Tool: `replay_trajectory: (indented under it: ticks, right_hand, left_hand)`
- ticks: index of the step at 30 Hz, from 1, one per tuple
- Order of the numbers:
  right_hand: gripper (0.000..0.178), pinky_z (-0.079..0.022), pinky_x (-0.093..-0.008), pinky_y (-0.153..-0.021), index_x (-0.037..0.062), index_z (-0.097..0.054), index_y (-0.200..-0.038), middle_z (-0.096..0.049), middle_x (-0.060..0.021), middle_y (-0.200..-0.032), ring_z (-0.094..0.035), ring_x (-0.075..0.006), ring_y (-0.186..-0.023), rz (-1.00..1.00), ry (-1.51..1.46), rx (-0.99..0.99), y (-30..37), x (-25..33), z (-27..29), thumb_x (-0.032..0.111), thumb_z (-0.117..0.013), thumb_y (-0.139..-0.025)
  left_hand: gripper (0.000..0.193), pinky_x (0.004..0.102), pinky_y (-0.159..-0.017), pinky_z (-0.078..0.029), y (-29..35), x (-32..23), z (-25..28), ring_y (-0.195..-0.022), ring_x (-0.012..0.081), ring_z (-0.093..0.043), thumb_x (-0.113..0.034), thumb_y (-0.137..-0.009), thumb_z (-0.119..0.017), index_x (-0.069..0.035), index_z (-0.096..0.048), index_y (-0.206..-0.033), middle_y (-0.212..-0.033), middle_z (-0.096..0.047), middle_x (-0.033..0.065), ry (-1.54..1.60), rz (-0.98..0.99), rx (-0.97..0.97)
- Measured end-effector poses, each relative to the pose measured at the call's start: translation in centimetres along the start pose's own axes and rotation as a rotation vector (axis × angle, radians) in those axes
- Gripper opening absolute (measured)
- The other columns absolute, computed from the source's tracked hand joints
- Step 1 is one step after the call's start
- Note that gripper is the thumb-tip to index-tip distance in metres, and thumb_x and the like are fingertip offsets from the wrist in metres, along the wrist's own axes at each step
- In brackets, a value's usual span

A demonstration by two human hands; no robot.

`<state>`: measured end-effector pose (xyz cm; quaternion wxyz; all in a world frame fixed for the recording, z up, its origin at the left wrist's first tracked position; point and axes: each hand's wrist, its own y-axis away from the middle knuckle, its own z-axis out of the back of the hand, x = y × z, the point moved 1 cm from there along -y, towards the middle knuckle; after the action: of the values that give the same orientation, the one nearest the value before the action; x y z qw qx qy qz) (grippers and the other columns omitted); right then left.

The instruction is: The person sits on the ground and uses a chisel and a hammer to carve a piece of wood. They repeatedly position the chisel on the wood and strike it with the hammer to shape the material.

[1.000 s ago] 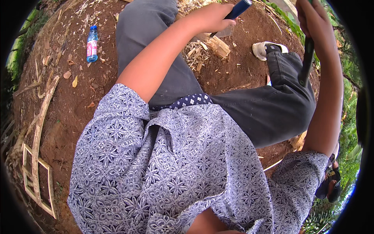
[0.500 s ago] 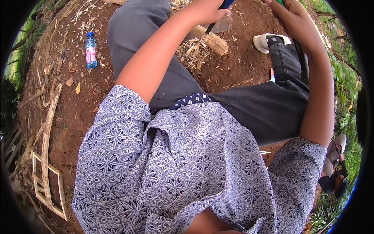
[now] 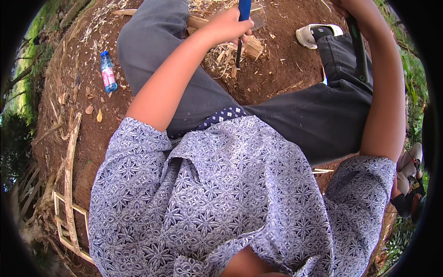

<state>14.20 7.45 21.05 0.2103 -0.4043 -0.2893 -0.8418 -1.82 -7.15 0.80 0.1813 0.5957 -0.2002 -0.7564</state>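
At the top centre, my left hand (image 3: 229,25) is closed around a long, narrow tool (image 3: 244,10). Its upper part is blue, and a thin black end points down below my fingers; I cannot make out its kind. At the top right edge, my right hand (image 3: 357,10) is closed and partly cut off by the frame. A long dark handle with a greenish tint (image 3: 357,51) runs down from it beside my leg; its other end is out of view. Below my left hand, a split piece of wood (image 3: 253,47) lies on the ground among pale chips.
A blue-capped plastic bottle (image 3: 108,73) lies on the brown soil at the left. Below it are a long stick (image 3: 71,161) and a wooden frame (image 3: 69,240). My bent legs (image 3: 314,120) surround the wood chips. Another person (image 3: 410,184) is at the right edge.
My left hand has moved down and left with the blue tool, which now shows more fully. My right hand has shifted slightly up and right, and more of the dark handle shows.
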Motion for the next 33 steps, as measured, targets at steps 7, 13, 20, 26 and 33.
replay_trajectory:
  ticks: [7, 13, 20, 26, 33]
  right_hand:
    - [0.018, -0.025, -0.0231, -0.043, 0.0129, -0.057, -0.093, -0.039, 0.0098, -0.064, -0.031, -0.0023, -0.048, 0.118, 0.02, 0.03, -0.1, -0.3, 0.8, 0.027, -0.06, -0.105]
    - [0.022, -0.025, -0.0234, -0.044, 0.0105, -0.057, -0.097, -0.038, 0.0097, -0.064, -0.031, -0.0028, -0.049, 0.127, 0.051, 0.041, 0.8, -0.1, 0.8, 0.03, -0.057, -0.107]
    - [0.029, -0.027, -0.023, -0.045, 0.005, -0.06, -0.107, -0.039, 0.0088, -0.064, -0.033, -0.0031, -0.051, 0.168, 0.039, 0.1, 1.0, -0.5, 1.0, 0.033, -0.052, -0.109]
    - [0.034, -0.03, -0.0244, -0.046, 0.0023, -0.063, -0.106, -0.042, 0.0073, -0.065, -0.037, -0.0038, -0.053, 0.204, 0.128, 0.119, 1.1, -1.2, 0.7, 0.035, -0.053, -0.109]
    - [0.035, -0.031, -0.025, -0.047, 0.0022, -0.064, -0.105, -0.044, 0.0063, -0.065, -0.039, -0.0046, -0.053, 0.152, 0.122, 0.209, 0.9, -0.9, 0.5, 0.035, -0.052, -0.109]
  left_hand:
    - [0.027, 0.0303, -0.076, -0.054, 5.8, 0.4, -3.0, -0.085, 0.0132, -0.071, -0.027, -0.101, -0.065, -0.006, -0.057, -0.116, -0.093, -0.066, 0.0039, 0.303, -0.379, -0.23]
    - [0.028, 0.0247, -0.054, -0.042, 2.2, -1.9, -0.2, -0.057, 0.0066, -0.05, -0.026, -0.104, -0.062, -0.009, -0.059, -0.082, -0.068, -0.055, -0.0027, 0.674, -0.375, -0.487]
    - [0.032, 0.0272, -0.052, -0.042, -0.2, -3.1, -0.8, -0.055, 0.0081, -0.053, -0.033, -0.101, -0.068, -0.007, -0.062, -0.082, -0.065, -0.057, -0.0028, 0.34, -0.386, -0.588]
    - [0.035, 0.0286, -0.054, -0.046, 0.2, -2.6, -1.3, -0.058, 0.0092, -0.057, -0.037, -0.1, -0.069, -0.002, -0.067, -0.096, -0.068, -0.061, -0.0009, 0.218, -0.346, -0.705]
    - [0.035, 0.0285, -0.055, -0.046, -0.3, -1.5, -1.0, -0.058, 0.0093, -0.058, -0.038, -0.1, -0.07, -0.003, -0.067, -0.095, -0.068, -0.061, 0.0002, 0.25, -0.346, -0.699]
